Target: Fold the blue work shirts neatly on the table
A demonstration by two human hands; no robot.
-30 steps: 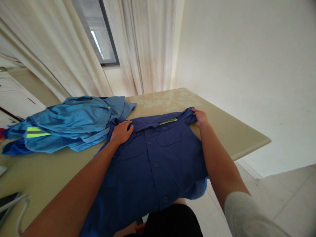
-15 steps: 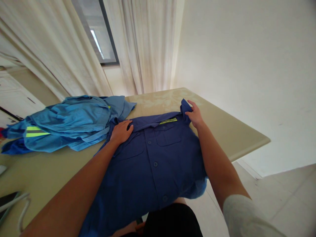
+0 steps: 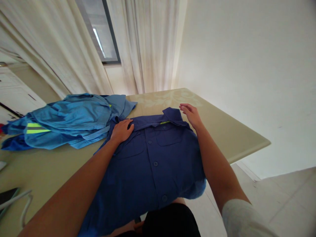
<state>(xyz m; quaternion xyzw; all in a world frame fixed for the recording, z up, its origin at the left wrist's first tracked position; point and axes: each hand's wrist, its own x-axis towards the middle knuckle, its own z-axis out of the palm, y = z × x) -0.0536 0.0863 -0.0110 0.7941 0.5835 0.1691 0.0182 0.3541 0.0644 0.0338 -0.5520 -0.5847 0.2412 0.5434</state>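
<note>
A dark blue work shirt point(image 3: 138, 174) lies button side up over the table's near edge, its lower part hanging toward my lap. Its top edge is folded over, and a dark flap point(image 3: 172, 114) of cloth lies across the upper right. Only a sliver of a yellow-green strip shows beneath that flap. My left hand point(image 3: 121, 131) rests flat on the shirt's upper left, fingers loosely extended. Just right of the flap, my right hand point(image 3: 191, 114) hovers with its fingers stretched out and no cloth in them.
A heap of lighter blue garments point(image 3: 71, 120) with a yellow-and-grey band lies at the left of the table point(image 3: 222, 131). A phone-like dark device point(image 3: 7, 199) and a white cable point(image 3: 23, 210) are at the lower left. Curtains and a wall stand behind.
My right hand has let go of the cloth at the upper right and moved slightly clear. The flap now lies further left, covering more of the yellow-green strip. My left hand stays put.
</note>
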